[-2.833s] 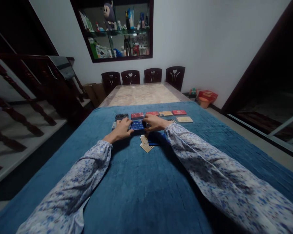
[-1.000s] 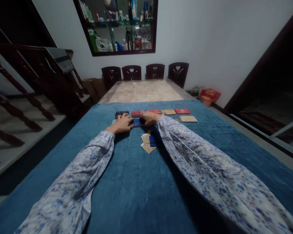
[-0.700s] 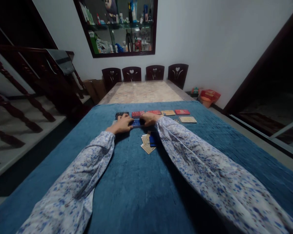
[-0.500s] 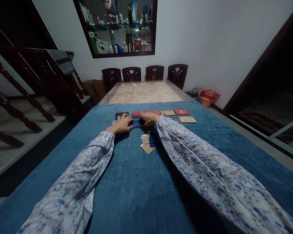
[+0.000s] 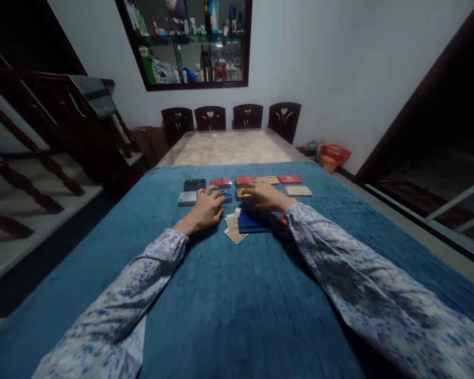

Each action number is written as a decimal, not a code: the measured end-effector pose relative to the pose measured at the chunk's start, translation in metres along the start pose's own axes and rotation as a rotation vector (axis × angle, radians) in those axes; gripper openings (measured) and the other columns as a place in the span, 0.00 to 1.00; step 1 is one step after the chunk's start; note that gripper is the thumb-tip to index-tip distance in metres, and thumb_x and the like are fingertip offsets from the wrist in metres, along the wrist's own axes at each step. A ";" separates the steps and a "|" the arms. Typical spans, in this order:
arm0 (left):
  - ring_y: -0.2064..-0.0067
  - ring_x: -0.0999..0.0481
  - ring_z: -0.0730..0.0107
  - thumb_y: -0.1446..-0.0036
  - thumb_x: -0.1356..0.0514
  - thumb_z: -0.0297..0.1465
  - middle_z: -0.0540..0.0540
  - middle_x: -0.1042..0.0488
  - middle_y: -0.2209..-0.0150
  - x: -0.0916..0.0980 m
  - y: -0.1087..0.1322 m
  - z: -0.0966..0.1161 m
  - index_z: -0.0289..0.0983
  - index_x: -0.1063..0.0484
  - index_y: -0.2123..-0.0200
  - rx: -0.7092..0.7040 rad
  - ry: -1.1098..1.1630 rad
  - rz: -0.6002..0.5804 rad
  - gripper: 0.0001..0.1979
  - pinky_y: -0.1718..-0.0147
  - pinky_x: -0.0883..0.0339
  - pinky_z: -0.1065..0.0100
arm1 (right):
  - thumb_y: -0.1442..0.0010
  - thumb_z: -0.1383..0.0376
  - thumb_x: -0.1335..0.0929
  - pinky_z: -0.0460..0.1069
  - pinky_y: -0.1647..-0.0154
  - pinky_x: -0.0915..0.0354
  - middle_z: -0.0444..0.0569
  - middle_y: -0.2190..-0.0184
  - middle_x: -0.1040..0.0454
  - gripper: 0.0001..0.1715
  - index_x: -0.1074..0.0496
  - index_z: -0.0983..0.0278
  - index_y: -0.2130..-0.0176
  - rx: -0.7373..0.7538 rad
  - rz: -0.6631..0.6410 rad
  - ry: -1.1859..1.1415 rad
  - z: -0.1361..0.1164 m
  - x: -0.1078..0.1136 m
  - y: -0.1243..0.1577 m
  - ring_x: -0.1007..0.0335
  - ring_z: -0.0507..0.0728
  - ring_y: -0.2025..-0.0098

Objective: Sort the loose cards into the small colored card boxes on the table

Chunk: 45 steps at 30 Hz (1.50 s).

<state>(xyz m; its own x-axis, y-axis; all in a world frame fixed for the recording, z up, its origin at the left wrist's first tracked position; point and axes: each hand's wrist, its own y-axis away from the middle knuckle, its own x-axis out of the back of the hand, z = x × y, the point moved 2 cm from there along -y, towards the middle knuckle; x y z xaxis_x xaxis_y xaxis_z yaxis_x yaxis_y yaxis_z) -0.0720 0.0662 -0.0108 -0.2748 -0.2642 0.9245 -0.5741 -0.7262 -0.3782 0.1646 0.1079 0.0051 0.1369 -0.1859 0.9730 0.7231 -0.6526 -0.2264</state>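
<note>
Near blue cloth (image 5: 237, 305) lies open — ahead, card rows (image 5: 290, 179) and a loose pile (image 5: 233, 232) block the way, gaps perhaps narrow.

Pretty dim room, dark corners at the upper left and right, soft blur throughout, wide-angle stretching at the frame edges.

- A blue blanket (image 5: 237, 295) covers the near end of the marble worktop (image 5: 229, 147).
- Four dark chairs (image 5: 209, 117) stand at the far end.
- A wall cabinet (image 5: 189, 42) holds bottles.
- A stair railing (image 5: 31, 126) rises on the left.
- A red bag (image 5: 334, 155) lies on the floor.
</note>
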 end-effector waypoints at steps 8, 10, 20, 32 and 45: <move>0.36 0.35 0.41 0.38 0.40 0.31 0.37 0.22 0.47 -0.012 0.011 0.051 0.38 0.23 0.48 -0.064 0.070 0.040 0.16 0.41 0.44 0.38 | 0.33 0.63 0.30 0.57 0.53 0.40 0.57 0.51 0.20 0.14 0.21 0.62 0.49 0.002 0.163 -0.051 -0.007 -0.013 0.065 0.31 0.65 0.49; 0.35 0.36 0.40 0.39 0.38 0.32 0.36 0.22 0.46 -0.014 0.013 0.062 0.37 0.23 0.46 -0.077 0.087 0.053 0.18 0.40 0.45 0.37 | 0.33 0.61 0.30 0.58 0.52 0.40 0.57 0.51 0.20 0.15 0.22 0.62 0.48 0.010 0.190 -0.059 -0.012 -0.016 0.075 0.31 0.65 0.50; 0.34 0.36 0.40 0.39 0.38 0.34 0.38 0.22 0.46 -0.020 0.025 0.071 0.38 0.22 0.48 -0.096 0.125 0.060 0.16 0.39 0.44 0.37 | 0.32 0.51 0.30 0.59 0.51 0.40 0.59 0.49 0.21 0.23 0.22 0.63 0.47 0.039 0.172 -0.130 -0.025 -0.019 0.097 0.31 0.65 0.49; 0.35 0.35 0.41 0.38 0.37 0.34 0.38 0.22 0.47 -0.026 0.026 0.065 0.39 0.20 0.50 -0.095 0.151 0.080 0.14 0.39 0.41 0.37 | 0.31 0.56 0.31 0.58 0.52 0.37 0.59 0.54 0.18 0.17 0.20 0.64 0.50 0.153 0.246 -0.106 -0.028 -0.021 0.102 0.29 0.64 0.50; 0.40 0.28 0.48 0.34 0.42 0.30 0.40 0.18 0.54 -0.027 0.024 0.062 0.39 0.20 0.52 -0.146 0.144 0.199 0.12 0.43 0.37 0.43 | 0.25 0.60 0.39 0.54 0.60 0.34 0.53 0.67 0.20 0.20 0.19 0.61 0.59 0.133 0.397 -0.035 -0.028 -0.021 0.099 0.29 0.58 0.64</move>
<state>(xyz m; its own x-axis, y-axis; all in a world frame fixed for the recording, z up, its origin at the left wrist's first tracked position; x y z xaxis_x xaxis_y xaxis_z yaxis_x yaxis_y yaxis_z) -0.0304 0.0161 -0.0421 -0.4940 -0.2923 0.8188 -0.5997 -0.5673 -0.5644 0.2141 0.0264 -0.0388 0.4442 -0.3772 0.8126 0.6900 -0.4346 -0.5789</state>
